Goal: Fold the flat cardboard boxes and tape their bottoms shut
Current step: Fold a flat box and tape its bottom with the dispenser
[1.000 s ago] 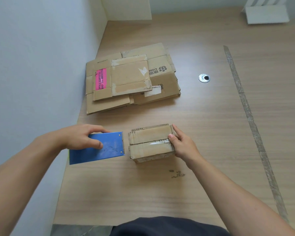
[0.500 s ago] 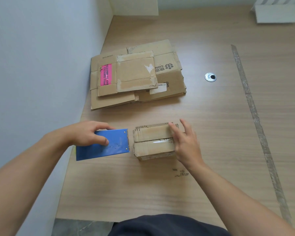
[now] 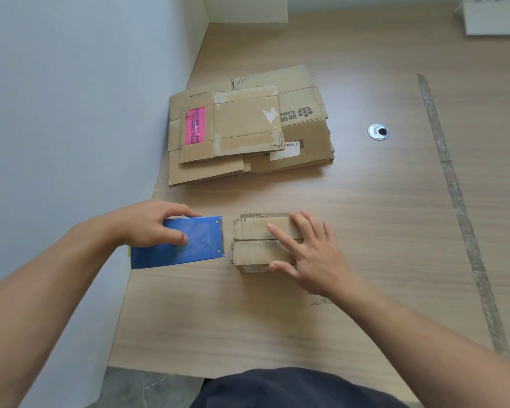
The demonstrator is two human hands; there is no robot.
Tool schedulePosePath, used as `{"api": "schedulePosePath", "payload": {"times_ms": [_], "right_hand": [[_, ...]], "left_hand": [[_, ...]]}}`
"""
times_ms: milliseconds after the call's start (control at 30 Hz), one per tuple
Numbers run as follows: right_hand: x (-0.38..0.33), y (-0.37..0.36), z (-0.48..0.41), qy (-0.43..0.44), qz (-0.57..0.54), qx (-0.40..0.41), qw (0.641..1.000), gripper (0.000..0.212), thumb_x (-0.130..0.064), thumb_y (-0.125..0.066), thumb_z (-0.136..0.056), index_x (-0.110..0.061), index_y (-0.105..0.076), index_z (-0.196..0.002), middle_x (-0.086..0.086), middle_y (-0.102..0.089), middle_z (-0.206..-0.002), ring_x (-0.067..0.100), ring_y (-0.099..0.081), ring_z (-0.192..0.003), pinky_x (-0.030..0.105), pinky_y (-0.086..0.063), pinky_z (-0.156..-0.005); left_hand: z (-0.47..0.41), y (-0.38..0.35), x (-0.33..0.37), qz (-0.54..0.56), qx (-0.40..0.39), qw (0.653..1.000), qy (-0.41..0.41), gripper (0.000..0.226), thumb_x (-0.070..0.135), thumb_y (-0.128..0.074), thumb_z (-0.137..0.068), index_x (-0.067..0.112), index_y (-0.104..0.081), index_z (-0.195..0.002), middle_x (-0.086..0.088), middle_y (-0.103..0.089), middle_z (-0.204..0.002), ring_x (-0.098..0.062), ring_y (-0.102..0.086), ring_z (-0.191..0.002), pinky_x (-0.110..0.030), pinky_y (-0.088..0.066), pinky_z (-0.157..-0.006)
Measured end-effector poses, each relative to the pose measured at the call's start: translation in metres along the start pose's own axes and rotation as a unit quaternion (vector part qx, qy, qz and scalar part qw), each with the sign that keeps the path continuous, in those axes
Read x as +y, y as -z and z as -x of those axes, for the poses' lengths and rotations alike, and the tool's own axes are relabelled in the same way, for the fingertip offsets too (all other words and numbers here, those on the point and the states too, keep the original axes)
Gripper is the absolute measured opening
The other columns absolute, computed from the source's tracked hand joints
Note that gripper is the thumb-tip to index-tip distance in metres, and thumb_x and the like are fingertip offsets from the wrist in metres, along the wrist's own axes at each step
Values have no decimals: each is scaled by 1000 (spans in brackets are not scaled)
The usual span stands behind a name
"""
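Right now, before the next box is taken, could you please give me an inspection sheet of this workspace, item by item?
Surface: wooden table, with a worn tape strip running along its right side.
Job's things: folded box near the person, two flaps meeting on top; stack of flat boxes behind it, by the wall; blue tape dispenser just left of the folded box.
Clutter: round metal disc in the table; white object at the far right, cut off by the picture edge.
Grippers: left hand grips the blue tape dispenser; right hand lies flat on the folded box, fingers straight.
Cables: nothing seen.
Surroundings: white wall at the left; dark clothing at the bottom edge.
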State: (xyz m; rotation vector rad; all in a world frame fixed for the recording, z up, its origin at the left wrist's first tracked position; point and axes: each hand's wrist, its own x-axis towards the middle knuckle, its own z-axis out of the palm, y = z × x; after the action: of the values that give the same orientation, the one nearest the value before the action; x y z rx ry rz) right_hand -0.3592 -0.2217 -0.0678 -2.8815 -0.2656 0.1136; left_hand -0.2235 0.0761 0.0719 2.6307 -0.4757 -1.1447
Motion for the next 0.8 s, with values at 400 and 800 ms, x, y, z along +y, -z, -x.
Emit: {"api": "schedulePosePath", "payload": {"times_ms": [400, 800], "right_hand": [[1, -7, -4, 27, -10, 49, 998, 62, -74, -24, -95, -46, -33, -149, 17, -40, -147, 40, -41, -135, 52, -46, -97], [5, -9, -6, 53, -2, 62, 997, 54, -71, -29, -97, -49, -44, -144, 19, -39, -147, 41, -39, -135, 52, -45, -102]], "left_hand": [[1, 7, -8, 6, -18, 1000, -14, 58, 55, -60, -66, 59, -49, -123, 32, -58, -112, 6, -57, -100, -13, -39, -79], [-20, 1, -15, 1, -44, 999, -8, 59, 51, -60, -67, 53, -55, -125, 23, -65, -112, 1, -60, -101, -16, -42, -81]]}}
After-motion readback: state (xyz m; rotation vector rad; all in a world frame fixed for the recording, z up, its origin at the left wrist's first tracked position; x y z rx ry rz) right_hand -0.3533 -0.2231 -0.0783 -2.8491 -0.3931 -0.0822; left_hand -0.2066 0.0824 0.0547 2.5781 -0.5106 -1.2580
